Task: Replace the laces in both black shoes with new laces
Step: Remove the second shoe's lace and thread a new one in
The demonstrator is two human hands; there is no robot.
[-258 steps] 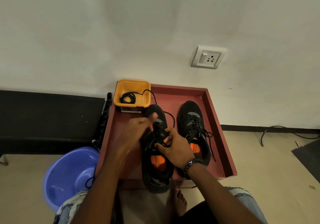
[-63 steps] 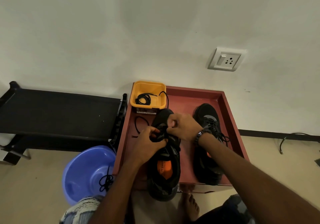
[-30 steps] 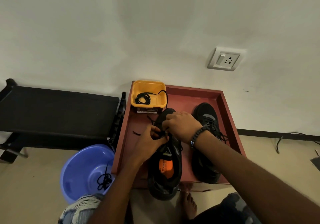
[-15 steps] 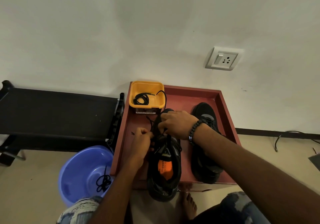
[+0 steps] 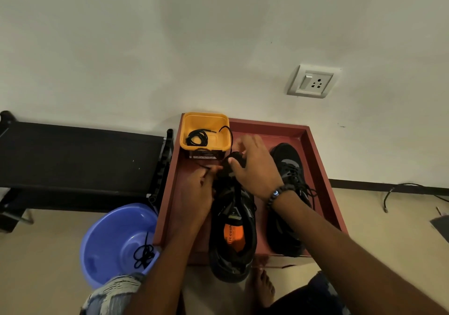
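Bench [image 5: 80, 159], black and low, fills the left of the frame against a pale wall, with a blue basin [image 5: 109, 239] on the floor at lower left holding a tangled black lace [image 5: 143, 254]. Right of it, a red tray [image 5: 315, 159] sits at centre. In the tray's upper left corner stands a yellow tub [image 5: 205, 122] with a coiled lace [image 5: 197, 137] inside. A person's left hand [image 5: 194, 193] pinches a thin lace end [image 5: 205, 167] beside the toe of the near shoe [image 5: 233, 229], fingers curled on it. That shoe lies at the tray's centre, heel hanging over the near edge, orange insole showing. The right hand [image 5: 255, 166], a beaded bracelet [image 5: 277, 194] at the wrist, rests over the shoe's toe; its thumb presses the front, its fingers spread loosely, and whether it grips the lace cannot be told. The second shoe [image 5: 289, 166], laced, lies right of it in the tray. A wall socket [image 5: 312, 82] is mounted at upper right.
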